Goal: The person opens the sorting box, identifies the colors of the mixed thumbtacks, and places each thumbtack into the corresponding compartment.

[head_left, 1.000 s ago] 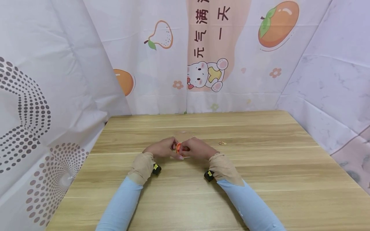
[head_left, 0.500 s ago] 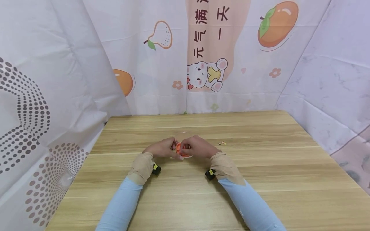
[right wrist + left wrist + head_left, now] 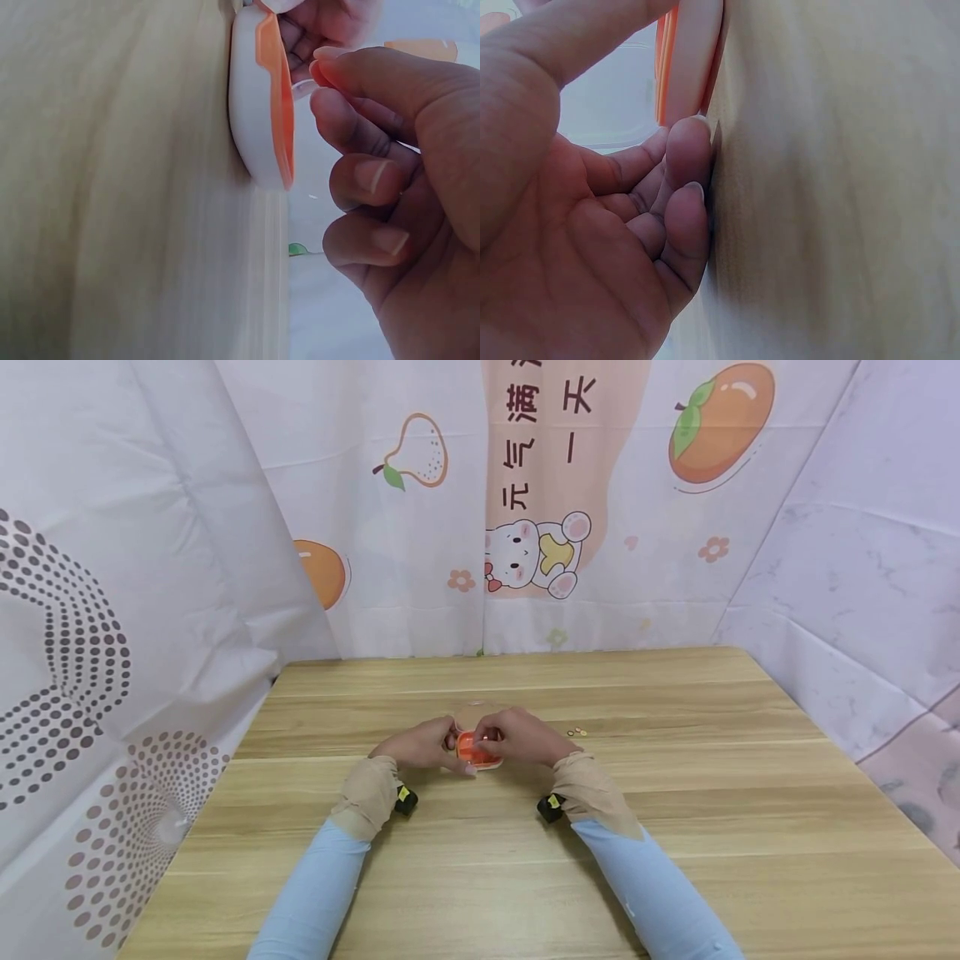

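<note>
Since the earlier head frames, the right hand has been shifted slightly up and back, so more of the small orange-and-white case is uncovered between the hands. In the head view the case is seen resting on the wooden table, held at its left edge by the left hand, while the right hand's fingertips are curled over its top. A few tiny yellow bits lie well apart to the right.

From the left wrist, the case is pressed against the table, with curled fingers gripping its rim.

From the right wrist, the white shell and thin orange lid are shown slightly parted; the fingers are pinched at a small clear part of it. It is judged light, rigid and smooth, perhaps slippery, and best taken by the rim.
</note>
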Motion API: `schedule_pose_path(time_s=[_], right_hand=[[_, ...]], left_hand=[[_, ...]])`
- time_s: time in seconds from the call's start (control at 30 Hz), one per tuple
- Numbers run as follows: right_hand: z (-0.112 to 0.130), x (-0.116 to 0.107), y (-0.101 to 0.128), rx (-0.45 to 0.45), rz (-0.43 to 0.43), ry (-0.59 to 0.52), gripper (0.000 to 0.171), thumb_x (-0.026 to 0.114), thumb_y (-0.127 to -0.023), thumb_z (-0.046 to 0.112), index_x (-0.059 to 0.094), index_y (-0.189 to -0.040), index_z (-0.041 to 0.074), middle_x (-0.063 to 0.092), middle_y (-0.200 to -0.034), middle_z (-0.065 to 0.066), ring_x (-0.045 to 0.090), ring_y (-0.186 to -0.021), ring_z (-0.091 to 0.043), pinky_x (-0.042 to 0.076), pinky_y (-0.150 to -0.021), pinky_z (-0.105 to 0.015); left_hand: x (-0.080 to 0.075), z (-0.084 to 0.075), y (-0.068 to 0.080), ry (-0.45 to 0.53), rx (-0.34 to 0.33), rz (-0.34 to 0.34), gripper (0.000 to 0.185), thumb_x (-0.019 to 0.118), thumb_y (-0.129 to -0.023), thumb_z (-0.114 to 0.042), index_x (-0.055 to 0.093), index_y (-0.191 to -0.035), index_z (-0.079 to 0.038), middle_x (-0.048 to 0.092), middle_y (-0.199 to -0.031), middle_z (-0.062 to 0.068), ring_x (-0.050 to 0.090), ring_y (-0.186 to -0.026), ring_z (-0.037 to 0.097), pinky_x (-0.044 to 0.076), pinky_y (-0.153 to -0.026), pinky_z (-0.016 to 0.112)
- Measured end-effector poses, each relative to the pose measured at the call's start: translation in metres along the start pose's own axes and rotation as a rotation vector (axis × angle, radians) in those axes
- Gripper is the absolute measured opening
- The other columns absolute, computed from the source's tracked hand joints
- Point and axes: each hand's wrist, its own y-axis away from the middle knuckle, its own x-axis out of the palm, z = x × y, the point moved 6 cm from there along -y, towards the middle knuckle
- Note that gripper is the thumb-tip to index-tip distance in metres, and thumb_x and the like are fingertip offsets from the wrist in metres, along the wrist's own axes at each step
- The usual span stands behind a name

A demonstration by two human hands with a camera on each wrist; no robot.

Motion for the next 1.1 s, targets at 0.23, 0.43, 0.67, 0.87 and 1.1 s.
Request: schedule_pose_path(time_s=[0.23,0.43,0.67,0.87,1.1], right_hand=[[-0.004,-0.005,0.002,-0.002,-0.018,-0.006,0.006,0.071,-0.096,0.010,0.076,-0.097,0.014,0.067,-0.082,0.010,0.056,-0.069,-0.007,0.049,-0.065,-0.025],[-0.009,-0.009,0.004,0.028,-0.026,-0.007,0.003,0.072,-0.098,0.017,0.076,-0.097,0.016,0.069,-0.084,0.010,0.056,-0.068,-0.006,0.048,-0.064,-0.025],[-0.012,-0.013,0.007,0.054,-0.039,-0.021,0.005,0.072,-0.097,0.014,0.076,-0.098,0.015,0.068,-0.083,0.008,0.057,-0.071,-0.009,0.049,-0.065,-0.027],[-0.018,-0.015,0.009,0.057,-0.056,-0.022,0.003,0.074,-0.097,0.015,0.077,-0.096,0.015,0.065,-0.079,0.009,0.053,-0.068,-0.009,0.046,-0.063,-0.026],[-0.023,-0.020,0.012,0.052,-0.068,-0.041,0.005,0.074,-0.097,0.017,0.076,-0.096,0.013,0.065,-0.078,0.008,0.053,-0.068,-0.010,0.045,-0.062,-0.027]], left_hand=[[0.000,-0.001,0.000,0.006,0.005,0.000,0.056,0.092,-0.079,-0.030,0.054,-0.110,-0.003,0.057,-0.097,0.006,0.050,-0.086,0.016,0.043,-0.076,0.031],[0.000,-0.003,0.000,0.012,0.001,0.001,0.056,0.092,-0.079,-0.029,0.054,-0.111,-0.003,0.055,-0.095,0.006,0.049,-0.085,0.016,0.042,-0.074,0.030],[0.000,-0.003,0.001,0.015,0.001,0.000,0.057,0.092,-0.079,-0.028,0.055,-0.113,-0.002,0.055,-0.095,0.008,0.048,-0.085,0.017,0.042,-0.074,0.031],[0.000,-0.004,0.001,0.005,-0.008,0.003,0.059,0.092,-0.078,-0.030,0.054,-0.114,-0.003,0.055,-0.095,0.007,0.048,-0.085,0.017,0.042,-0.075,0.030],[0.000,-0.003,0.001,-0.005,-0.018,0.009,0.059,0.092,-0.079,-0.030,0.055,-0.116,-0.003,0.055,-0.095,0.006,0.048,-0.086,0.017,0.042,-0.075,0.030]])
